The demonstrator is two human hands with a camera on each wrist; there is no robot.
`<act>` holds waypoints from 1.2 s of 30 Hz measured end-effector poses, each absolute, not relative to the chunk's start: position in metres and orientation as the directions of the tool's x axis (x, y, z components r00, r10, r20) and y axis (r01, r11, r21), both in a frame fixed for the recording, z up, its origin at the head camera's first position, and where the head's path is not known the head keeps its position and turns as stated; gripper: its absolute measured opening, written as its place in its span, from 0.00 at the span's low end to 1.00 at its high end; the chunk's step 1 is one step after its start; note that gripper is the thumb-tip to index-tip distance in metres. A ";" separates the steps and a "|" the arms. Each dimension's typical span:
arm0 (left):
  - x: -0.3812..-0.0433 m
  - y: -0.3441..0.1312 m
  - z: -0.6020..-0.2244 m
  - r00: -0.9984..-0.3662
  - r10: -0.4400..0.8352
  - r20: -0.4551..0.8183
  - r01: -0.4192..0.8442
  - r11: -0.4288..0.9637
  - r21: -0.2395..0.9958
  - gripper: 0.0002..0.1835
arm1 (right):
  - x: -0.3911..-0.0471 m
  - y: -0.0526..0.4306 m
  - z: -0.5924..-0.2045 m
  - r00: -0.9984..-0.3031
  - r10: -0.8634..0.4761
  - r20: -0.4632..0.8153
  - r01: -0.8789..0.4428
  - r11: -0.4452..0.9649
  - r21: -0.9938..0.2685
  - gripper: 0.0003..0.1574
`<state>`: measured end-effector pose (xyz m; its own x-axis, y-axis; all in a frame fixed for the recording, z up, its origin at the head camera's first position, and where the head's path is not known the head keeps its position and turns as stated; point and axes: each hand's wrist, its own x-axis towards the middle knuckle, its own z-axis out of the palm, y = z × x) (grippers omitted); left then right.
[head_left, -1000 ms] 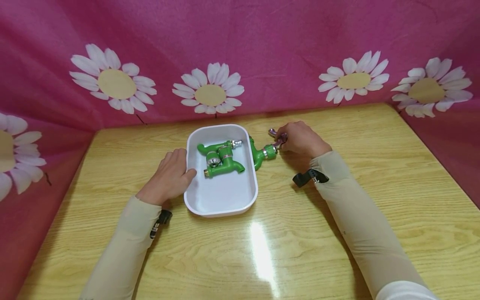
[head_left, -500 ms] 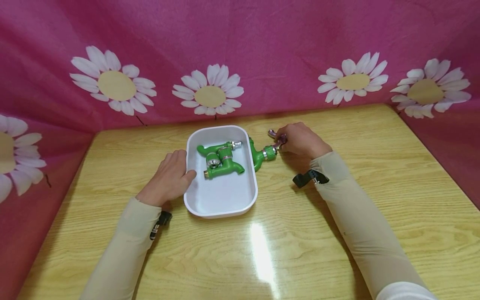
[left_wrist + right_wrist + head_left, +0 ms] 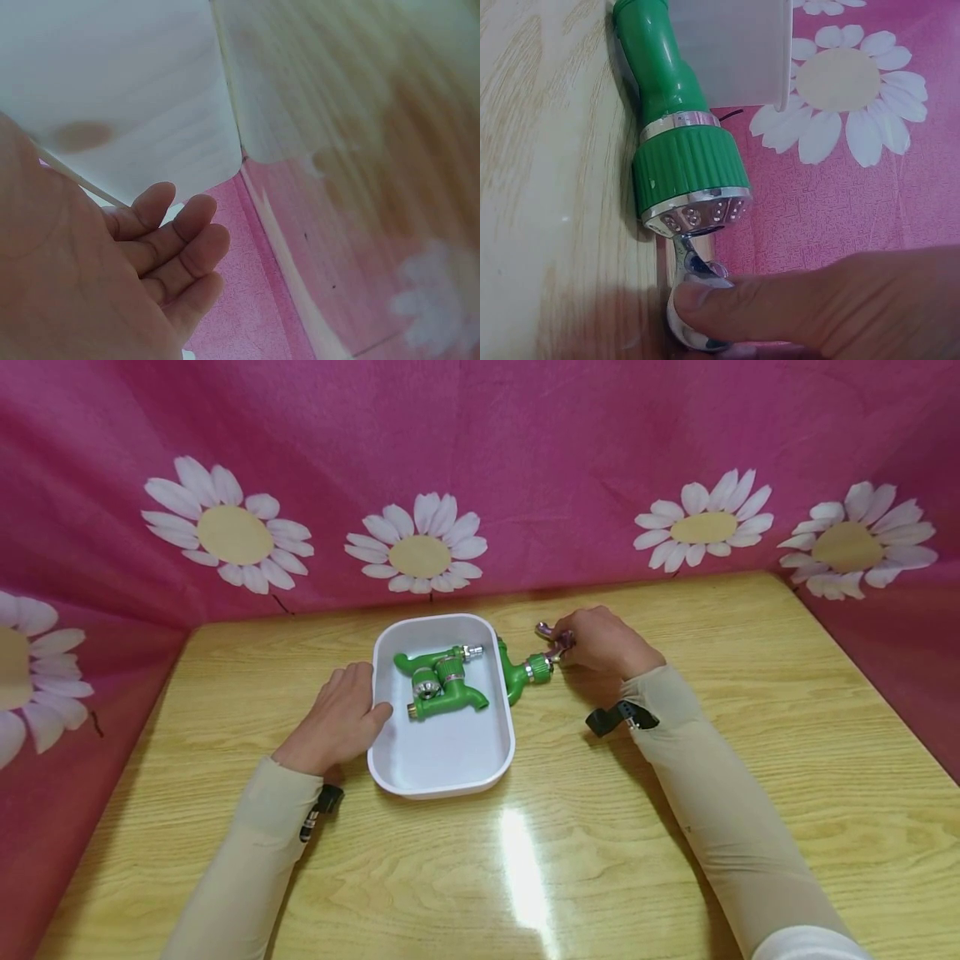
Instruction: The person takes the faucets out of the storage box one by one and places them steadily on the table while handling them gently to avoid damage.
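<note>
My left hand (image 3: 333, 718) holds the left wall of a white plastic tray (image 3: 442, 789), with the thumb over the rim and the fingers outside. In the left wrist view, its fingers (image 3: 191, 251) curl near the tray's outer wall (image 3: 165, 82); the thumb is hidden. Inside the tray lie two green water taps (image 3: 450, 697), one with a brass end and one with a silver nozzle. Against the tray's right side, a third green tap (image 3: 536, 667) lies on the table, partly hidden by the rim. My right hand (image 3: 603, 642) pinches its chrome handle (image 3: 697, 262) with the thumb on top.
A wood-grain table (image 3: 600, 852) carries everything, with a bright reflection in front of the tray. Behind it and along both sides hangs a pink cloth (image 3: 540, 468) printed with white daisies. A black wrist strap (image 3: 618, 718) sits below my right hand.
</note>
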<state>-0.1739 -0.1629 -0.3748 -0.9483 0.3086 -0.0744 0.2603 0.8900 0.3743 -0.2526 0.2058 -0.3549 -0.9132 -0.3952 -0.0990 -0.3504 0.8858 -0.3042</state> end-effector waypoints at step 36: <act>-0.173 -0.162 -0.375 -0.948 0.306 -0.086 0.252 0.888 0.385 0.28 | -0.251 0.210 -0.342 -0.930 -0.368 -0.025 -0.339 0.880 -0.331 0.17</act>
<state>-0.1730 -0.1623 -0.3746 -0.9482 0.3058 -0.0858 0.2516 0.8881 0.3848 -0.2512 0.2102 -0.3425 -0.9296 -0.3677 -0.0255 -0.3392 0.8804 -0.3315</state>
